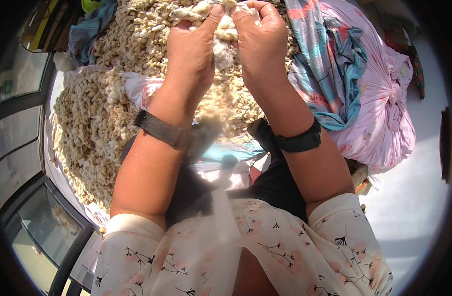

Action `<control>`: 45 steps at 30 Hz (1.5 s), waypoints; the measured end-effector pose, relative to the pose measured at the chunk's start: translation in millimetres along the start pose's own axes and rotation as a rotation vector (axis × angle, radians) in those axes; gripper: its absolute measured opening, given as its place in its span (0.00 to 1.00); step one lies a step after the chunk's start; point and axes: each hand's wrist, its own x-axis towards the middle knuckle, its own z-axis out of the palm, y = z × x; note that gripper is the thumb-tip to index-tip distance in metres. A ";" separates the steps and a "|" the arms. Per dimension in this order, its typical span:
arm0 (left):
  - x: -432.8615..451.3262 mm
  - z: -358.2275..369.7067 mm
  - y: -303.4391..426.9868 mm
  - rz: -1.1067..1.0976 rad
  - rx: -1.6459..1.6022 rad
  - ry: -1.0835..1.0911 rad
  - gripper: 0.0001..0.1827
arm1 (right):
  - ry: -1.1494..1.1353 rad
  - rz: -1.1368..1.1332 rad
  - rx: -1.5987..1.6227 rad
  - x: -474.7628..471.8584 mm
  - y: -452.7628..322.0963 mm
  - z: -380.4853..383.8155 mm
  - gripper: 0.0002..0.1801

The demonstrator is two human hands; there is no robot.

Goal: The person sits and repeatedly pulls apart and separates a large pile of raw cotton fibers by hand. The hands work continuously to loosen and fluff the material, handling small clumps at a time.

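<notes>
Near the top edge of the view, my left hand (192, 46) and my right hand (263, 44) are raised side by side, thumbs close together. Between them they pinch a tuft of off-white fluffy fibre (224, 31), perhaps raw cotton or wool. A looser, whiter wisp of it hangs down between my palms. My fingertips are partly hidden behind the thumbs and the tuft. Beneath my hands spreads a large heap of cream-coloured fibre clumps (137, 40). Black straps circle both of my forearms.
A second mound of fibre clumps (89, 137) lies on my left, beside dark-framed glass panes (16, 125). To my right are a crumpled plaid cloth (322, 66) and a knotted pink fabric bundle (381, 122). Pale floor (407, 207) shows beyond the bundle.
</notes>
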 end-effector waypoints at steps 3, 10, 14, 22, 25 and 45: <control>1.3 0.3 -1.2 0.075 0.032 0.046 0.17 | 0.008 -0.130 -0.190 -0.4 -8.3 2.6 0.04; 2.5 -5.8 2.6 0.054 0.116 -0.040 0.15 | -0.034 -0.078 -0.331 0.3 -14.2 -1.2 0.05; -0.3 -0.6 0.7 -0.020 0.058 -0.043 0.14 | 0.012 -0.359 -0.482 6.9 13.1 -1.8 0.08; -6.2 1.9 -13.1 0.037 0.002 -0.016 0.13 | -0.015 0.022 -0.041 1.9 -1.1 5.6 0.05; -4.0 2.2 -12.5 0.099 0.050 -0.007 0.13 | -0.067 0.114 0.027 4.1 -6.9 2.9 0.05; -2.5 1.6 -5.5 0.159 0.167 -0.041 0.12 | -0.106 -0.146 -0.151 12.7 -9.4 -6.2 0.04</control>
